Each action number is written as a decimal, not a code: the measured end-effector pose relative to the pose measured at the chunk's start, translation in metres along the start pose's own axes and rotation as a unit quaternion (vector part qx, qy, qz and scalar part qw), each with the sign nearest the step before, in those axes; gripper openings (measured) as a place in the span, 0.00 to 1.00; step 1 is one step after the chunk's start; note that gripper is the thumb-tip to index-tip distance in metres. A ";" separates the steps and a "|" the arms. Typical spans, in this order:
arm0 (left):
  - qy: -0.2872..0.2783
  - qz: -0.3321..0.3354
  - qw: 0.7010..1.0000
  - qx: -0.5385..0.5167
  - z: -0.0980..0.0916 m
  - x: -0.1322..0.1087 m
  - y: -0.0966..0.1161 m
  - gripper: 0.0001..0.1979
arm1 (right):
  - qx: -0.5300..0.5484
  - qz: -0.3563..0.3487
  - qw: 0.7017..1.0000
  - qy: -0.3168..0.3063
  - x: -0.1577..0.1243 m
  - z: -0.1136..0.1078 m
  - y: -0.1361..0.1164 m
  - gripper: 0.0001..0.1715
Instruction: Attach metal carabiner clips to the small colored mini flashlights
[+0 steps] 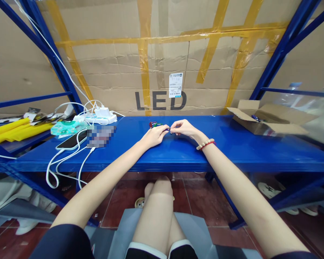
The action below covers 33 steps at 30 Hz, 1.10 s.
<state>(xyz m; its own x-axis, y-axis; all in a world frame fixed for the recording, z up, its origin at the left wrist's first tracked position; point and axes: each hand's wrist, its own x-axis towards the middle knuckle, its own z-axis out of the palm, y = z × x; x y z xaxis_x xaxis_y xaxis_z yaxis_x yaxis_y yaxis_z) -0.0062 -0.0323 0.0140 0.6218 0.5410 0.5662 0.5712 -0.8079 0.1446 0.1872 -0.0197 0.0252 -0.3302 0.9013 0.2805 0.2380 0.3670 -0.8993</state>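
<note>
**Small dark piece (169,129) pinched between two hands over glossy blue metal**

We see smooth, painted metal on the table (232,144), its near edge straight and shiny. Behind it rises a tan cardboard sheet (110,79), creased and dented, crossed by glossy yellow tape (143,72) and printed with large black letters reading LED; a white paper label (175,85) is stuck just above them. On the far right of the tabletop we find an open cardboard box (248,122), flaps splayed. On the left lie a flat phone (71,141), a soft teal packet (67,127) and, farther back, a white plastic power strip (102,116) with looping cables. Below, we make out a floor of dark red tiles (190,201).

At the middle of the table, the left hand (154,136) has its fingers curled and its thumb closed on the piece, whose details are too small to tell. From the right, the right hand (184,128) meets it, thumb and forefinger pinched narrowly on the same piece. Just beyond the left hand sit small, shiny red and green items (154,124).
</note>
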 end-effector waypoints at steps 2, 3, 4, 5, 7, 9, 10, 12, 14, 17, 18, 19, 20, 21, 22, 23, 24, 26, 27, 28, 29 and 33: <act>-0.004 -0.009 1.000 0.001 -0.001 0.000 0.001 0.13 | -0.003 -0.004 1.000 0.000 0.000 0.000 0.001 0.20; -0.005 -0.011 1.000 0.002 -0.001 0.000 0.002 0.13 | -0.004 -0.004 1.000 0.000 0.000 -0.001 0.001 0.19; -0.006 -0.011 1.000 0.003 -0.001 0.000 0.002 0.13 | -0.004 -0.004 1.000 -0.001 0.000 -0.001 0.002 0.19; -0.007 -0.011 1.000 0.004 -0.001 0.000 0.002 0.13 | -0.004 -0.003 1.000 -0.002 0.000 -0.001 0.002 0.20; -0.008 -0.010 1.000 0.004 -0.001 0.000 0.002 0.13 | -0.001 -0.002 1.000 -0.003 0.000 -0.001 0.003 0.20; -0.009 -0.010 1.000 0.002 -0.001 0.000 0.002 0.13 | 0.001 -0.003 1.000 -0.005 0.001 -0.001 0.003 0.20; -0.009 -0.011 1.000 0.001 -0.001 0.000 0.002 0.13 | 0.000 -0.002 1.000 -0.005 0.001 -0.001 0.002 0.20; -0.009 -0.013 1.000 0.000 -0.001 0.000 0.002 0.13 | -0.003 0.002 1.000 -0.006 0.001 -0.001 0.002 0.20; -0.009 -0.014 1.000 0.000 -0.001 0.000 0.002 0.12 | -0.001 0.004 1.000 -0.006 0.001 -0.001 0.002 0.20; -0.014 -0.014 1.000 0.002 -0.002 0.000 0.003 0.12 | 0.016 -0.002 1.000 -0.003 0.001 -0.001 0.002 0.21; -0.017 -0.014 1.000 0.002 -0.002 0.001 0.003 0.12 | 0.024 -0.005 1.000 -0.003 0.000 -0.001 0.002 0.21; -0.021 -0.014 1.000 0.001 -0.003 0.001 0.003 0.13 | 0.030 -0.009 0.999 -0.004 0.000 -0.001 0.002 0.22; -0.025 -0.015 1.000 -0.001 -0.003 0.001 0.003 0.13 | 0.035 -0.013 0.999 -0.007 0.000 -0.001 0.002 0.22; -0.029 -0.016 0.999 -0.002 -0.003 0.001 0.003 0.14 | 0.037 -0.016 0.999 -0.011 0.000 -0.001 0.002 0.22; -0.032 -0.018 0.999 -0.003 -0.003 0.001 0.003 0.14 | 0.036 -0.017 0.999 -0.015 0.000 -0.001 0.002 0.22; -0.034 -0.020 0.999 -0.004 -0.003 0.001 0.003 0.15 | 0.034 -0.018 0.999 -0.019 0.000 -0.001 0.002 0.21; -0.035 -0.022 0.999 -0.005 -0.003 0.001 0.003 0.15 | 0.031 -0.019 0.999 -0.019 0.000 -0.001 0.002 0.21; -0.035 -0.021 0.999 -0.009 -0.002 0.000 0.002 0.15 | 0.025 -0.021 0.999 -0.015 0.001 0.000 0.001 0.21; -0.035 -0.019 0.999 -0.011 -0.002 0.000 0.001 0.15 | 0.023 -0.022 0.999 -0.010 0.001 0.001 0.000 0.21; -0.036 -0.016 0.999 -0.014 -0.002 0.000 0.000 0.15 | 0.021 -0.022 1.000 -0.006 0.001 0.001 -0.002 0.20; -0.037 -0.014 0.999 -0.016 -0.002 0.000 -0.001 0.15 | 0.019 -0.022 1.000 -0.001 0.001 0.002 -0.003 0.20; -0.037 -0.007 0.999 -0.027 -0.002 0.001 -0.002 0.14 | 0.010 -0.026 1.000 0.011 0.000 0.004 -0.006 0.19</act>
<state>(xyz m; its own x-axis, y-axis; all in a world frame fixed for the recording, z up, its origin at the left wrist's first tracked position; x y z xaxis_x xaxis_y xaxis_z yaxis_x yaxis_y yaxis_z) -0.0077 -0.0310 0.0154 0.6530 0.5671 0.5020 0.5521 -0.8102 0.1970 0.1826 -0.0230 0.0294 -0.3223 0.8860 0.3334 0.2025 0.4086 -0.8900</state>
